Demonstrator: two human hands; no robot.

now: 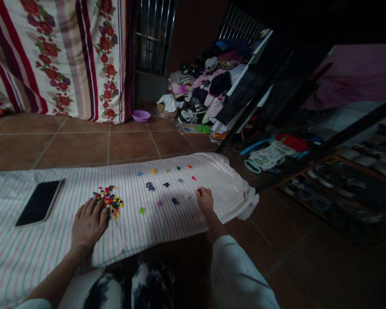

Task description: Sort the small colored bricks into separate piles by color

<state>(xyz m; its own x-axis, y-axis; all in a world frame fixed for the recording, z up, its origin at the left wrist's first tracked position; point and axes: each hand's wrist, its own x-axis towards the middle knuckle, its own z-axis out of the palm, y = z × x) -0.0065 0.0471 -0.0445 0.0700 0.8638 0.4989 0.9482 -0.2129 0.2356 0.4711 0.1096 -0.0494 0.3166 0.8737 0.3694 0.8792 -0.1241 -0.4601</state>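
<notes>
My left hand (89, 222) lies palm down with its fingers stretched out, touching the near left edge of a mixed heap of tiny coloured pieces (113, 201). Over the right end of the striped cloth (128, 236), my right hand (205, 198) is closed in a pinch; whatever may be between its fingertips is hidden. Small single-colour groups sit left of and beyond it, among them dark grey pieces (150, 186), purple pieces (175, 201), lime green pieces (142, 210), yellow pieces (153, 171) and red pieces (193, 178). A few whitish pieces (189, 197) lie just beside the right hand.
A smartphone (39, 203) rests on the cloth at the left. Beyond, on the tiled floor, are a purple basin (141, 116) and a pile of clothes (209, 86). Shoe shelves (324, 189) stand at the right, and a floral curtain (61, 56) hangs at the back left.
</notes>
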